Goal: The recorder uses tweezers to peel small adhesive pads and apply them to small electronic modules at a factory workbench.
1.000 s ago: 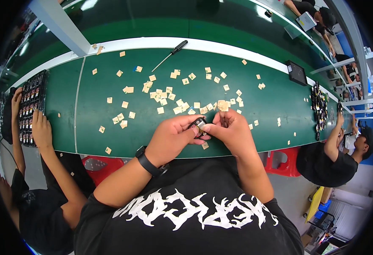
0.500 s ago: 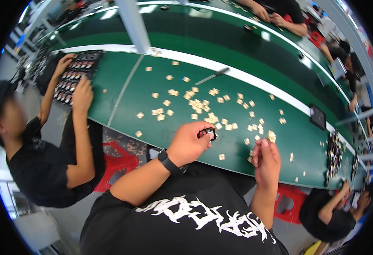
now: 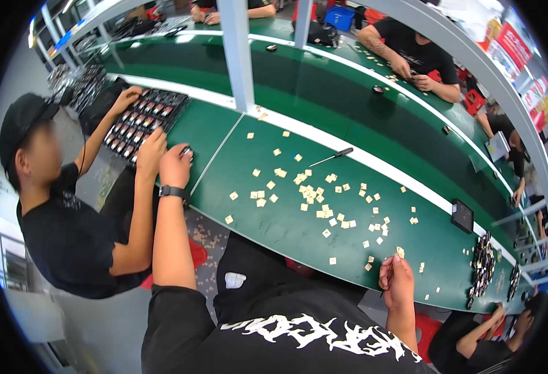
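Observation:
My left hand [image 3: 175, 167] reaches out to the far left, beside a co-worker's hand. Its fingers are closed round a small black case [image 3: 186, 151] with a shiny top, mostly hidden by the hand. Above the table's near edge on the right, my right hand [image 3: 397, 274] pinches a small beige square piece [image 3: 400, 252] between thumb and fingertips. Many similar beige squares [image 3: 311, 194] lie scattered over the green table [image 3: 274, 234] between my hands. Next to my left hand is a black tray [image 3: 173, 118] with rows of small black items, which the co-worker touches.
A thin tool with a black handle [image 3: 344, 152] lies near the table's white back rail. Farther right are a black box [image 3: 462, 215] and a heap of small dark items [image 3: 483, 268]. A grey post [image 3: 236, 56] rises at the back. Beyond runs a green belt [image 3: 324, 87].
My left hand has moved from mid-table to the far left, carrying the black case to the co-worker's tray. My right hand still pinches the beige piece. The view has shifted.

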Action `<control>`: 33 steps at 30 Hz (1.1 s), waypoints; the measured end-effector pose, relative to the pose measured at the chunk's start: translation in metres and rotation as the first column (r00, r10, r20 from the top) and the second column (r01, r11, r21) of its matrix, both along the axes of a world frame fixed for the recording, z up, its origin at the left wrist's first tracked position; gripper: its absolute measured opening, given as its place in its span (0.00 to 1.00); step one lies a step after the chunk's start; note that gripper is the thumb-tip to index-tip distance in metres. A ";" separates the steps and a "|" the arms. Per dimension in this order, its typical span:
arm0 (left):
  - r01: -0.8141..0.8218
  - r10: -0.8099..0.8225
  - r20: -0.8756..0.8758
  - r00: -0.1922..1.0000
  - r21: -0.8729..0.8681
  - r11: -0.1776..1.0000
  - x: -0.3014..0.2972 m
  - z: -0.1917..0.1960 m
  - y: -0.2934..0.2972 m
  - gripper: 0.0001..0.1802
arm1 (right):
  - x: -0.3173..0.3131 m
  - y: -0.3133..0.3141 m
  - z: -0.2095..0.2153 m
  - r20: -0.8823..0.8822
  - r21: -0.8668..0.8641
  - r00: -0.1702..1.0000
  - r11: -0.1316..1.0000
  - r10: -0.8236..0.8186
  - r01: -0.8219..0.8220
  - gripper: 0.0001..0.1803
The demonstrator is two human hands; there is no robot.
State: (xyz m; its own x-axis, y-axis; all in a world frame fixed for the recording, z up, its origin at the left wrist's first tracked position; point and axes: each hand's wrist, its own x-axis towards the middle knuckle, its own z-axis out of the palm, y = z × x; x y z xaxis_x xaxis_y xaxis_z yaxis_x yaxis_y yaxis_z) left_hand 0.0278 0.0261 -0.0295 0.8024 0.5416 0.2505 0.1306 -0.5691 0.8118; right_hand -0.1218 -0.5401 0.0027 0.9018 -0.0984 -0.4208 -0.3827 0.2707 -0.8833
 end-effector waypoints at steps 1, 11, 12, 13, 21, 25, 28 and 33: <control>0.005 -0.005 0.000 1.000 -0.053 0.999 0.009 -0.004 0.006 0.14 | 0.001 0.001 -0.001 0.012 0.004 0.999 0.999 -0.035 0.035 0.16; 0.182 -0.180 0.031 0.983 -0.141 0.973 0.040 -0.033 0.037 0.23 | -0.012 0.034 0.007 0.016 0.125 0.963 0.957 -0.268 0.264 0.15; 0.226 -0.230 -0.012 0.973 -0.130 0.965 0.045 -0.032 0.044 0.24 | -0.019 0.038 0.007 0.020 0.143 0.942 0.934 -0.334 0.328 0.15; 0.177 -0.183 -0.009 0.983 -0.193 0.965 0.019 -0.041 0.071 0.25 | -0.016 0.047 0.010 0.024 0.113 0.959 0.954 -0.282 0.277 0.15; 0.296 -0.242 -0.193 0.951 0.338 0.893 0.045 -0.005 0.051 0.18 | -0.038 0.069 0.031 0.058 0.102 0.931 0.930 -0.360 0.353 0.16; 0.115 0.024 -0.191 0.981 0.684 0.720 0.026 0.025 0.009 0.25 | -0.019 0.079 0.055 0.097 0.044 0.967 0.972 -0.234 0.230 0.15; 0.340 -0.446 0.027 0.894 0.606 0.719 0.038 0.051 -0.082 0.26 | -0.024 0.078 0.074 0.147 -0.022 0.981 0.992 -0.124 0.128 0.11; 0.875 -0.960 0.201 0.197 -0.477 0.080 -0.048 0.099 -0.255 0.44 | -0.002 0.072 0.086 0.128 -0.132 0.979 0.981 0.161 -0.144 0.09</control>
